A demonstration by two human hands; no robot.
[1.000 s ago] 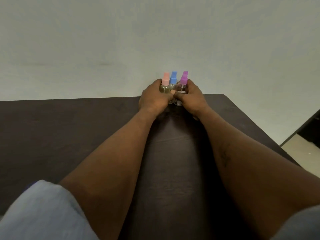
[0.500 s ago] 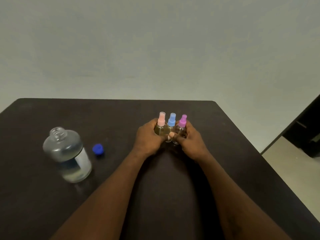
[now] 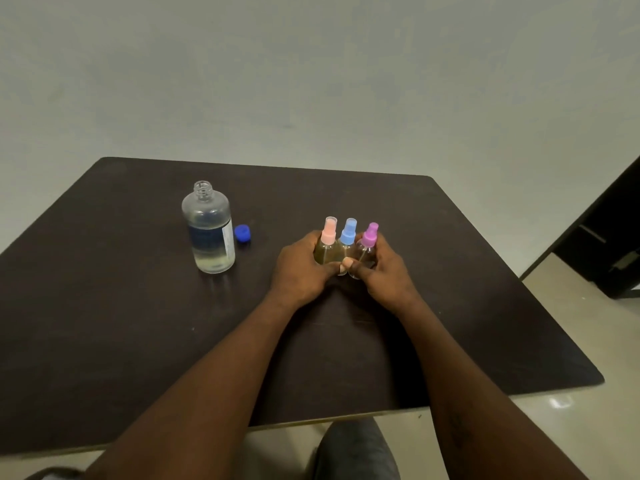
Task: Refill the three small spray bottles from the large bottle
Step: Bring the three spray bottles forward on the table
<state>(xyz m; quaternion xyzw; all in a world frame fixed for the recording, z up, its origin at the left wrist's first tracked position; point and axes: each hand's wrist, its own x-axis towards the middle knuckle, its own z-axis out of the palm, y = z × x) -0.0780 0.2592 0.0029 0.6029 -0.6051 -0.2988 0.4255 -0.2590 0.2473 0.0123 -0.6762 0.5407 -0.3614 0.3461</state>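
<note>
Three small clear spray bottles stand side by side on the dark table (image 3: pixel 138 323): a pink-capped one (image 3: pixel 328 237), a blue-capped one (image 3: pixel 347 233) and a purple-capped one (image 3: pixel 370 237). My left hand (image 3: pixel 304 268) wraps around the pink-capped bottle from the left. My right hand (image 3: pixel 384 271) wraps around the purple-capped bottle from the right. Both thumbs lie across the front of the group. The bottles hold yellowish liquid. The large clear bottle (image 3: pixel 209 230) stands uncapped to the left, partly filled. Its blue cap (image 3: pixel 242 233) lies beside it.
A pale wall rises behind the table. The table's right edge drops to a light floor (image 3: pixel 588 358), with a dark doorway or cabinet (image 3: pixel 609 244) at far right. My knee (image 3: pixel 356 452) shows below the near edge.
The view has tilted down and pulled back, bringing the large bottle, its cap and the table's near edge into sight. My hands keep the same hold on the three bottles.
</note>
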